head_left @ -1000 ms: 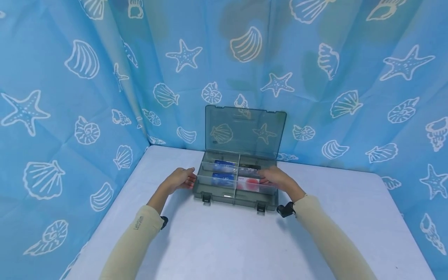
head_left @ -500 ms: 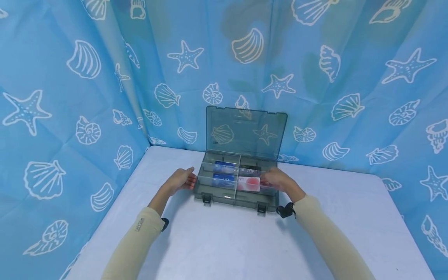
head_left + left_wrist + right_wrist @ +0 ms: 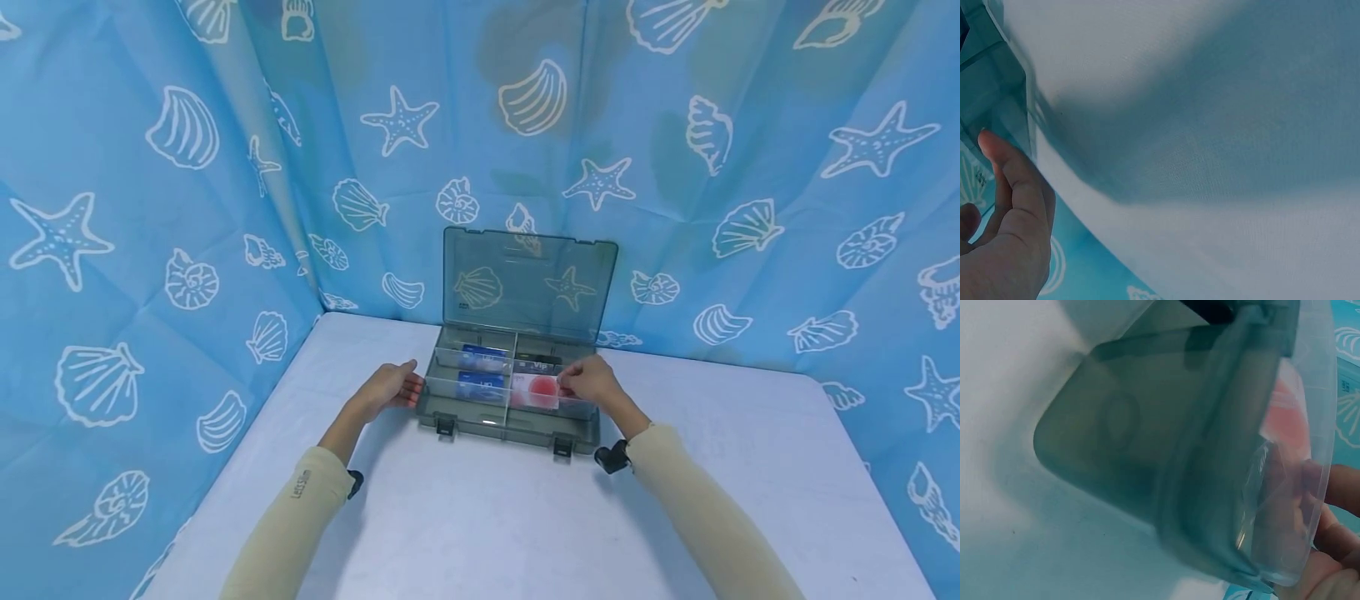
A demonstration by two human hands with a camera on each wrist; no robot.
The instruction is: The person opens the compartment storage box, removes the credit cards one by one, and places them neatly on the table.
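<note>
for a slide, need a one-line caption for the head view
Right hand holds a red-and-white packet in an open, divided box, left hand beside it.

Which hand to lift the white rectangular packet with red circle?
Right, likely: the right hand is at that packet; the left hand is outside the translucent grey plastic box, by its left wall.

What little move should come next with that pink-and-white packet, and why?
The right hand should probably lift the pink-and-white packet straight up a little: it appears to pinch the packet's right edge, a clear divider stands just in front, and the left hand is at the left side of the open box, perhaps steadying it.
</note>
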